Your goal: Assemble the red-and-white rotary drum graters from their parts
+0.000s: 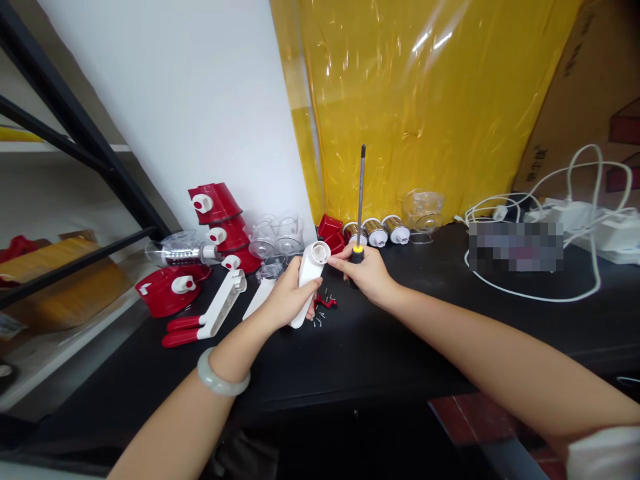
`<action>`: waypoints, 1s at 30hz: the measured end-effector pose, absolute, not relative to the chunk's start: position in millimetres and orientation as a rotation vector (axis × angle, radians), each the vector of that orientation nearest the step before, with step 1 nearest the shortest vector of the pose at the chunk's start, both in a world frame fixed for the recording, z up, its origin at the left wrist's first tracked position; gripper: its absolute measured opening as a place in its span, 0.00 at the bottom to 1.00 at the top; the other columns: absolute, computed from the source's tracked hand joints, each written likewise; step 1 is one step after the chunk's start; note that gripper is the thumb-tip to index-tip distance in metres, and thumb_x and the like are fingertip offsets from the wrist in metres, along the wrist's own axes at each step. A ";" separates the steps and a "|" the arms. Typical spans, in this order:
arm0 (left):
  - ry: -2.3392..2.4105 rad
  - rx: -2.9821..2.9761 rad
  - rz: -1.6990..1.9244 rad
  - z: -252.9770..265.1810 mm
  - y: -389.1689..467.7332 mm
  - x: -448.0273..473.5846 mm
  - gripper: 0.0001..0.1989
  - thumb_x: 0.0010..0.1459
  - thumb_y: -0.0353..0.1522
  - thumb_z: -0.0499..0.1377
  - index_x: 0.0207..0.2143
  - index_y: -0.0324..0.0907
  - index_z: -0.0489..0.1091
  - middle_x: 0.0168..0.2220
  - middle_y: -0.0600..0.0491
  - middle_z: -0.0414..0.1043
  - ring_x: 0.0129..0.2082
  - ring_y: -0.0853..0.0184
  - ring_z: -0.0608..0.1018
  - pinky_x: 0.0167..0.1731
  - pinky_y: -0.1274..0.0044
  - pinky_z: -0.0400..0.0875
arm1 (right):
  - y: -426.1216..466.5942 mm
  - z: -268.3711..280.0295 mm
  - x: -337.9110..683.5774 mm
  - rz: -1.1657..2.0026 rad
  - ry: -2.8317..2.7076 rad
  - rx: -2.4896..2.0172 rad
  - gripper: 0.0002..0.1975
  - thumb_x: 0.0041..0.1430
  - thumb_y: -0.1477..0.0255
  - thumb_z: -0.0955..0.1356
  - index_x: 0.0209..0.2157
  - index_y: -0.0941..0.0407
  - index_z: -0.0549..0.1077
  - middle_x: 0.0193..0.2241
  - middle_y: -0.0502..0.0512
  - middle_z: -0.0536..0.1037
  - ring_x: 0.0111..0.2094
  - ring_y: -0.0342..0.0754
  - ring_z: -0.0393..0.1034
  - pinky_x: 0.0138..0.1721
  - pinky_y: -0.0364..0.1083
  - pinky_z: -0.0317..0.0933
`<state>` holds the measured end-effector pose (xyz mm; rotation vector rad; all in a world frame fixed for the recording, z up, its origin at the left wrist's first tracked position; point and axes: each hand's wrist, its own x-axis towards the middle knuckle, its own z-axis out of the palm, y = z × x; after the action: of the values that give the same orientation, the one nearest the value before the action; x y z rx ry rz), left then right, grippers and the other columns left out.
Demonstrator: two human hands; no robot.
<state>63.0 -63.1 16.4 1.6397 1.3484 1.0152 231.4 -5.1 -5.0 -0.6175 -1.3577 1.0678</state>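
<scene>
My left hand (287,297) is wrapped round a white plastic handle (309,283), its round socket end tilted up toward me. In my right hand (367,272) stands a screwdriver (361,193), its shaft pointing up and its black and yellow grip in the curled fingers. The right thumb and forefinger reach to the rim of the socket; whether they pinch something small there I cannot tell. Several small screws (320,317) lie scattered on the black table beside a small red plastic part (327,303). Left of my left hand lie white handles with red grips (187,331).
Stacked red housings (220,213) and clear plastic cups (277,237) stand along the wall. Grater drums (375,232) line the yellow plastic sheet (390,100). White cables (540,297) loop at the right. A black metal shelf frame (75,113) rises at the left.
</scene>
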 end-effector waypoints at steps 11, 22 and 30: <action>1.492 1.920 1.066 13.6 -70.0 70.4 0.15 0.56 0.36 0.59 0.43 0.44 0.59 0.25 0.58 0.69 0.14 0.66 0.74 0.15 0.76 0.69 | -10.5 -7.7 228.0 0.848 -1.298 -0.688 0.13 0.46 0.62 0.74 0.22 0.56 0.72 0.23 0.51 0.74 0.24 0.43 0.67 0.28 0.45 0.64; 1.577 1.957 1.075 10.3 -73.1 75.1 0.14 0.57 0.36 0.57 0.42 0.44 0.58 0.26 0.57 0.70 0.14 0.65 0.75 0.16 0.76 0.68 | -8.6 -11.4 227.9 0.548 -1.459 -0.625 0.10 0.52 0.69 0.71 0.20 0.55 0.71 0.22 0.51 0.73 0.27 0.45 0.68 0.33 0.45 0.63; 1.572 1.920 1.082 8.2 -74.8 75.7 0.14 0.57 0.38 0.57 0.42 0.44 0.57 0.27 0.55 0.70 0.15 0.65 0.75 0.15 0.76 0.67 | -8.1 -11.5 226.8 0.527 -1.485 -0.636 0.10 0.53 0.68 0.71 0.21 0.55 0.71 0.23 0.51 0.73 0.28 0.45 0.68 0.33 0.45 0.63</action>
<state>75.7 -74.8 8.2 1.9195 1.5722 1.0818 226.8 -8.1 -11.5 -0.6359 -1.4848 0.5274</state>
